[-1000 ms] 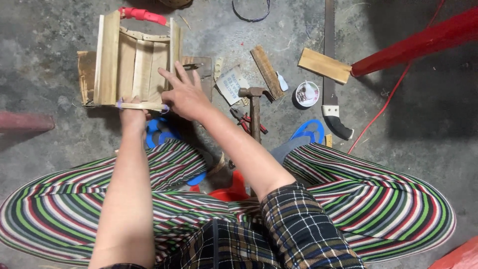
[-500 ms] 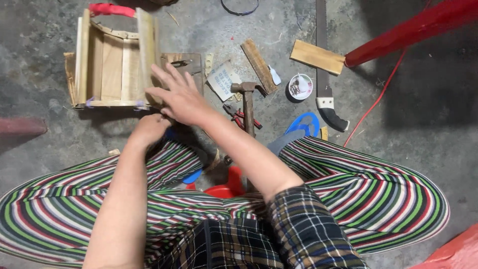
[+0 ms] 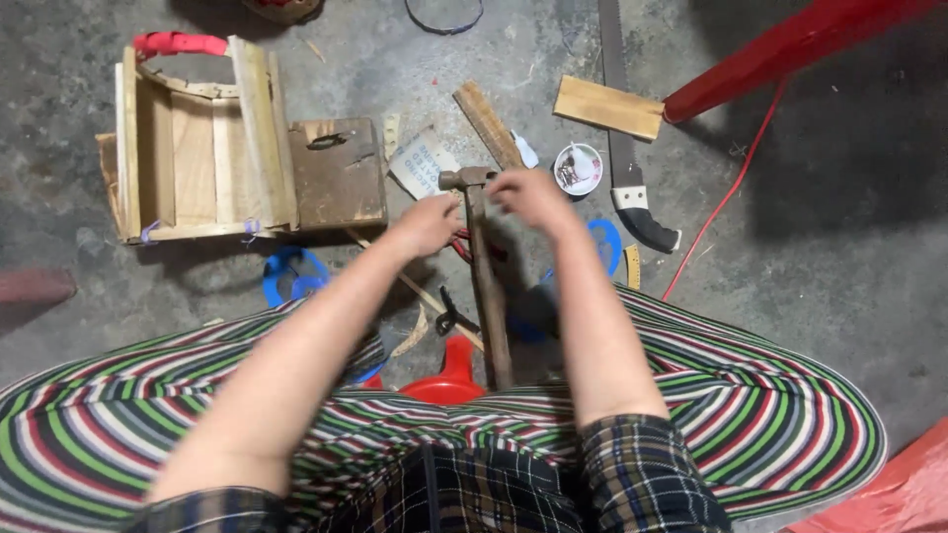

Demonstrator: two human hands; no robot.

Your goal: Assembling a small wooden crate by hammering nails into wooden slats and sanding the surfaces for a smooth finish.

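Sitting on the gray floor (image 3: 810, 247) in striped pants (image 3: 750, 434), with both arms stretched out toward 12 o'clock. Left hand (image 3: 427, 223) loosely curled, just beside the hammer (image 3: 484, 266) at its 9 o'clock, holding nothing that could be seen. Right hand (image 3: 533, 195) curled at the hammer's metal head, at its 1 o'clock; could not tell if gripping it. Hammer stood in the middle, wooden handle running down toward 6 o'clock, between the knees. Wooden crate (image 3: 197, 148) with a red strap lay at 10 o'clock, a brown board (image 3: 338, 173) touching its side. Hand saw (image 3: 624, 148) and a small wood block (image 3: 607, 107) rested at 1 o'clock, near a little round tin (image 3: 578, 168).
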